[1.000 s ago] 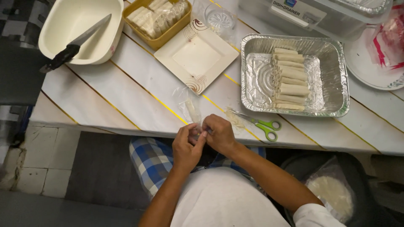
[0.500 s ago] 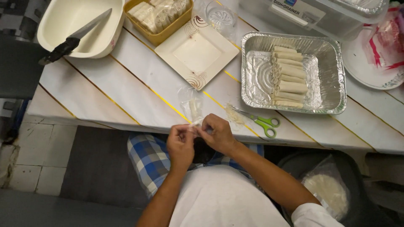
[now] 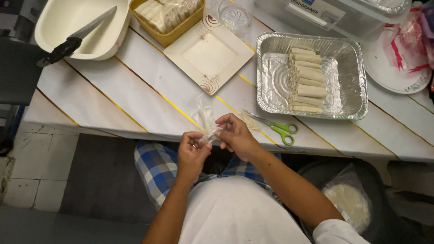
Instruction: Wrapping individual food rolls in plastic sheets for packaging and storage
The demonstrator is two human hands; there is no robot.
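My left hand (image 3: 192, 153) and my right hand (image 3: 236, 134) meet at the table's near edge, both pinching a small clear plastic bag (image 3: 205, 119) with a pale roll inside it. The bag stands up between my fingertips. Behind my right hand lie green-handled scissors (image 3: 281, 131) on the table. A foil tray (image 3: 350, 77) further back holds a stacked row of pale rolls (image 3: 307, 81).
A square white plate (image 3: 209, 55) sits mid-table. A yellow box of wrapped rolls (image 3: 165, 16) and a cream basin (image 3: 72, 22) with a black-handled knife (image 3: 74, 38) stand at the back left. A round plate (image 3: 398, 68) is at the right, a dark bin with a bag (image 3: 352, 203) below.
My hands stay together on the small bag and have shifted slightly left along the table edge. Nothing on the table has moved.
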